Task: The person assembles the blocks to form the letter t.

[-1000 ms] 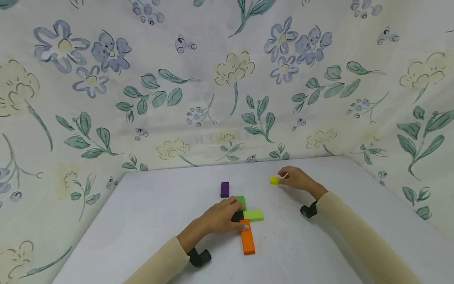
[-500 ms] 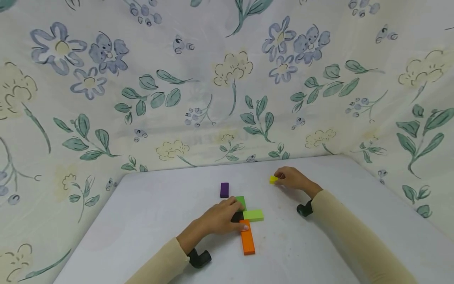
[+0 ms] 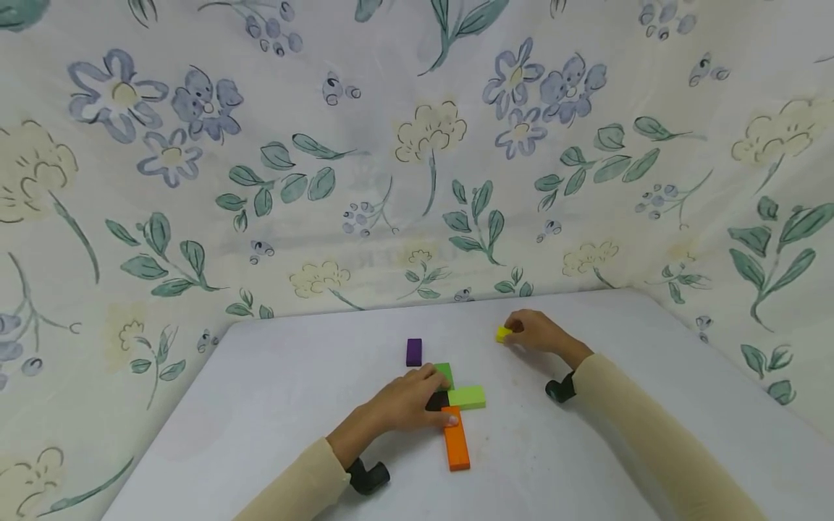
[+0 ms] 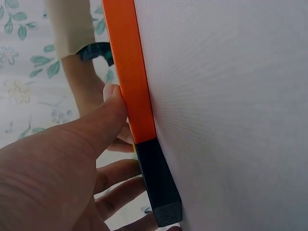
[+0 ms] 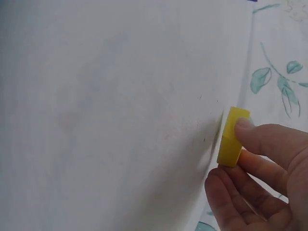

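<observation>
My left hand (image 3: pixel 404 401) rests over a small group of blocks. Its thumb touches the end of a long orange block (image 3: pixel 457 447), and its fingers reach across a black block (image 4: pixel 159 180) to a green block (image 3: pixel 444 372). The orange and black blocks stand end to end in the left wrist view. A light green block (image 3: pixel 470 397) extends rightward from the black one. Farther back on the right, my right hand (image 3: pixel 539 331) pinches a small yellow block (image 5: pixel 231 139) between thumb and finger, low over the table. My palm partly covers the black block in the head view.
A purple block (image 3: pixel 414 352) stands alone behind the group on the white table (image 3: pixel 274 405). Flower-patterned cloth (image 3: pixel 365 181) rises at the table's back edge and sides. A black wrist strap mount (image 3: pixel 370 477) juts below my left wrist, another (image 3: pixel 560 389) below my right.
My right hand has moved slightly left and its fingers have closed in on the yellow block. The left hand stays on the same blocks.
</observation>
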`<move>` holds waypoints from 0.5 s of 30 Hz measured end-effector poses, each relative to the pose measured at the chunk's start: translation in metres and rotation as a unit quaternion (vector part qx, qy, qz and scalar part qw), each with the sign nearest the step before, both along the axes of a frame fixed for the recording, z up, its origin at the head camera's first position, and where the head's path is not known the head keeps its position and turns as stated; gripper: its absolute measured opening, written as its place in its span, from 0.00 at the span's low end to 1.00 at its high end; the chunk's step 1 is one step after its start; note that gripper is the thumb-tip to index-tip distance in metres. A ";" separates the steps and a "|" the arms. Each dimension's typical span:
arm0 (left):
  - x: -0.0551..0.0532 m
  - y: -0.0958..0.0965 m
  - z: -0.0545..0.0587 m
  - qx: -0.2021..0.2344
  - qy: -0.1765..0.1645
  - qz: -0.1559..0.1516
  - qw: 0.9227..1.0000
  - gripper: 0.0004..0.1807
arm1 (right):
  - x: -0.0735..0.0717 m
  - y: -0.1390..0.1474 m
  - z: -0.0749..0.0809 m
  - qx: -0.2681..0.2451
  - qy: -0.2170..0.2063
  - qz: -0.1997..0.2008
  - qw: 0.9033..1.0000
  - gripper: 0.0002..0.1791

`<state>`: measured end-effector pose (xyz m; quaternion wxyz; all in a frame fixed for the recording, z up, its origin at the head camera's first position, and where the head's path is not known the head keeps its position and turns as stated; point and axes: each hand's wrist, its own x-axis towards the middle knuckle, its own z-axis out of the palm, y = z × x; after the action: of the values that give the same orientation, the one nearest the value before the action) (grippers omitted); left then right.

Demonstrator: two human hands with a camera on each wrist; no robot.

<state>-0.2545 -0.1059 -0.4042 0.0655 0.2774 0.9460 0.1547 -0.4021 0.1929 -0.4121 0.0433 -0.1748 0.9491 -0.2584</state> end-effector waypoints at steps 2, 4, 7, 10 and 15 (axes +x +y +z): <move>-0.001 0.000 -0.003 -0.001 -0.003 0.005 1.000 0.32 | 0.002 0.000 -0.002 -0.001 0.005 0.007 1.000 0.16; -0.001 0.000 -0.007 -0.003 -0.002 0.009 1.000 0.32 | 0.004 -0.001 -0.003 -0.001 0.011 0.015 1.000 0.16; -0.004 -0.001 -0.009 -0.002 0.001 0.011 1.000 0.32 | 0.011 -0.003 0.004 -0.005 0.023 0.028 0.999 0.15; -0.007 -0.001 -0.010 0.000 0.003 0.005 1.000 0.32 | 0.021 -0.004 0.012 -0.012 0.030 0.034 0.999 0.14; -0.012 -0.001 -0.010 -0.005 0.007 0.001 1.000 0.33 | 0.040 -0.008 0.022 -0.027 0.042 0.042 0.998 0.13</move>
<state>-0.2665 -0.1066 -0.4146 0.0600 0.2774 0.9474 0.1480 -0.3622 0.1853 -0.3899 0.0100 -0.2263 0.9347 -0.2740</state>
